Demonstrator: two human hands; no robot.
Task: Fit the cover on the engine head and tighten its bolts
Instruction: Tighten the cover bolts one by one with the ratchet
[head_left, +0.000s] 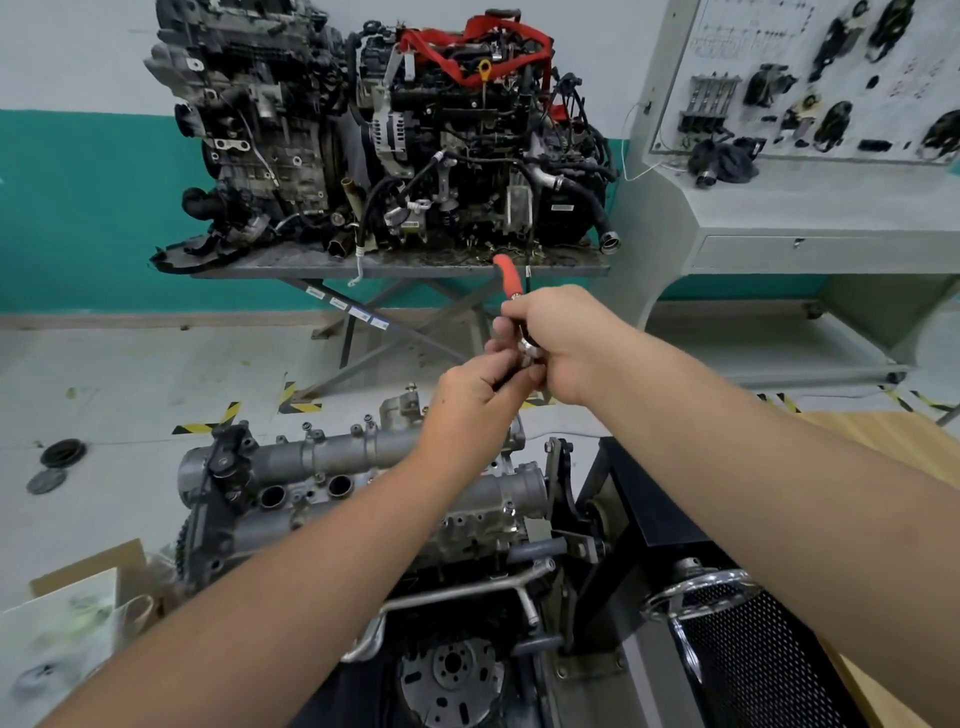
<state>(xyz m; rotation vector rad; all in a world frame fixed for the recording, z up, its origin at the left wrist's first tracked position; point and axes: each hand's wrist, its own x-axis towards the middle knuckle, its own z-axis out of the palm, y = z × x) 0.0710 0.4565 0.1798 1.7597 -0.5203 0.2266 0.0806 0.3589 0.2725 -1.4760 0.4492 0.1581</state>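
Observation:
The grey engine head with its cover sits on a stand below my arms, with several bolts standing along its far edge. Both hands are raised above its right end. My right hand grips a ratchet wrench with a red handle that sticks up and away. My left hand pinches a small metal piece at the wrench's head; what the piece is I cannot make out. My fingers hide most of the head.
Two dirty engines stand on a metal table against the wall ahead. A grey panel with car parts stands at the right. A black mesh guard and a wooden board lie at my right, cardboard boxes at my left.

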